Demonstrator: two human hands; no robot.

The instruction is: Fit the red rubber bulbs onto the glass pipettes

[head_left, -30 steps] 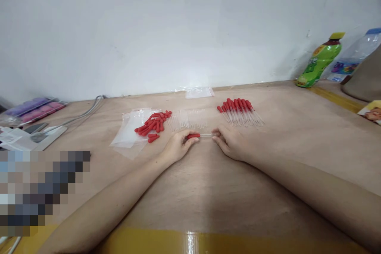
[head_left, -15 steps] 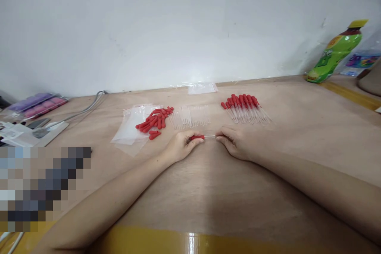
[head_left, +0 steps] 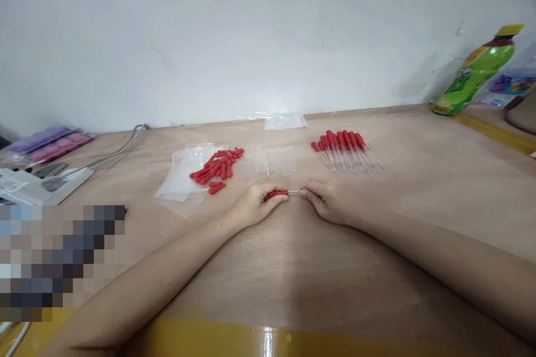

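Observation:
Between finger and thumb, my left hand (head_left: 258,203) pinches a red rubber dropper bulb (head_left: 278,193). A clear glass dropper tube (head_left: 293,192) extends from the bulb's open end, and my right hand (head_left: 324,201) is closed on its other end; the tip is hidden in those fingers. Beyond my hands lies a row of bare clear tubes (head_left: 268,162). Left of that row, loose red bulbs (head_left: 215,167) are heaped partly on clear plastic bags (head_left: 171,178). To the right, several droppers with red bulbs fitted (head_left: 345,150) lie side by side.
Another clear bag (head_left: 285,121) lies by the wall. A green drink bottle (head_left: 477,75) leans at the back right. Packs of purple and pink items (head_left: 54,144), a grey cable (head_left: 121,150) and a white packet (head_left: 20,184) are at left. Yellow tape (head_left: 218,337) runs along the front edge.
My right hand has moved slightly left, toward my left hand, and less of the glass tube shows between them. The view has shifted a little.

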